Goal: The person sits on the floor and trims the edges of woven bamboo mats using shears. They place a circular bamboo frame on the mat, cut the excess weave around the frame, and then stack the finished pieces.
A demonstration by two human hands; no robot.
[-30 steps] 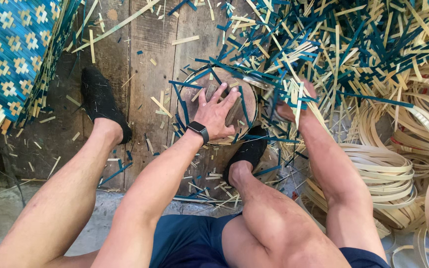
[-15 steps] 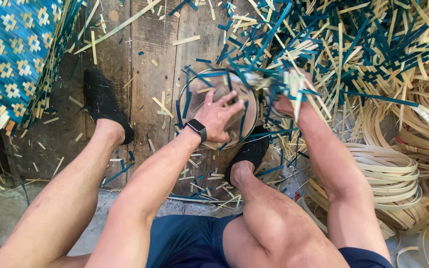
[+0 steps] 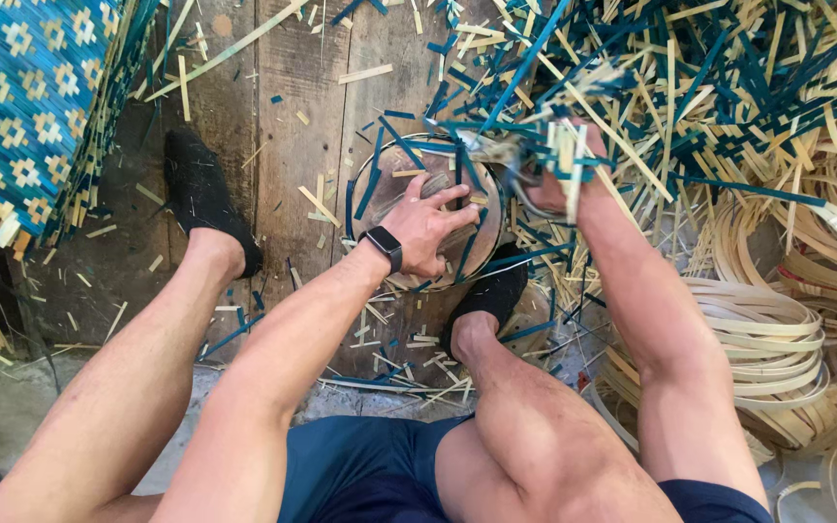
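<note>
Left hand (image 3: 428, 225): fingers spread and lying flat across the round woven base (image 3: 425, 208), thumb toward the near rim, gripping nothing, only pressing down. A black watch (image 3: 385, 247) sits on that wrist.

Right hand (image 3: 556, 184): mostly buried in strips; fingers look curled around a bunch of pale and teal strips (image 3: 573, 116) at the base's right edge, though how tightly cannot be told.

The woven base lies on the dark plank floor (image 3: 293, 145), between the person's two feet, its loose strip ends fanning up and to the right into a tangle. Right foot in a black sock (image 3: 491, 295) touches the base's near edge; left foot in a black sock (image 3: 205, 199) is well apart, to the left.

Coils of pale split cane (image 3: 777, 329) are stacked at far right. A blue woven mat with pale flower pattern (image 3: 21, 97) stands at upper left. Short offcuts litter the planks.
</note>
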